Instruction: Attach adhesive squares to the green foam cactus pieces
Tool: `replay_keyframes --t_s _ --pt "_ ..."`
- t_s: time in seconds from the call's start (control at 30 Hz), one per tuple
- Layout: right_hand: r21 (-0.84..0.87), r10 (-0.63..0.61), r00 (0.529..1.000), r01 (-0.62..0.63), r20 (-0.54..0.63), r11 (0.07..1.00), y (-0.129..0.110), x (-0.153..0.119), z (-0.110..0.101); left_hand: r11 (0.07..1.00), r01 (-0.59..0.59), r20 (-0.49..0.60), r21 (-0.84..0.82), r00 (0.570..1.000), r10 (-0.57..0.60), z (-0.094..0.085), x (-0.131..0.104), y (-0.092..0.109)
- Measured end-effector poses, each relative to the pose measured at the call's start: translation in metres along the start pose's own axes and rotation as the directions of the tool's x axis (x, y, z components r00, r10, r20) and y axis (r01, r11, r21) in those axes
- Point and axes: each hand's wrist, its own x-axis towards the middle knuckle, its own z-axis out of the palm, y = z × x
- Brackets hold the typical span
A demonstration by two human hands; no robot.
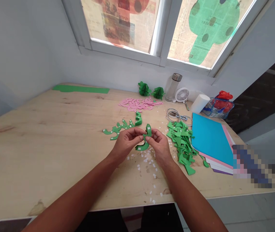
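Between my two hands is a curved green paper cutout, seemingly several layers thick, with small white squares stuck near its tips. My left hand pinches its middle from the left, thumb toward me. From the right, my right hand pinches the same cutout, the thumbs close together. Just beyond stands or lies a small green cutout stack with white squares on it. Left of it, several flat green cutouts bear similar white squares. Small white paper bits are scattered on the wood below my hands.
On the wooden table, green scraps lie right of my hands, beside scissors and coloured sheets. Pink cutouts, green paper ornaments, a bottle, a small fan and a white roll sit farther back.
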Motion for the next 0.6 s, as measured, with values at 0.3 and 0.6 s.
replay_keyframes --t_s 0.3,0.6 --pt "-0.016 0.015 0.999 -0.015 -0.039 1.000 0.0018 0.0021 -0.0018 0.999 0.014 0.008 0.046 1.000 -0.015 0.0025 -0.0021 0.0026" --pt "-0.068 -0.009 0.998 0.004 -0.063 0.998 0.0025 0.0023 -0.0023 0.996 -0.005 0.024 0.090 1.000 0.002 0.0035 -0.0031 0.0048"
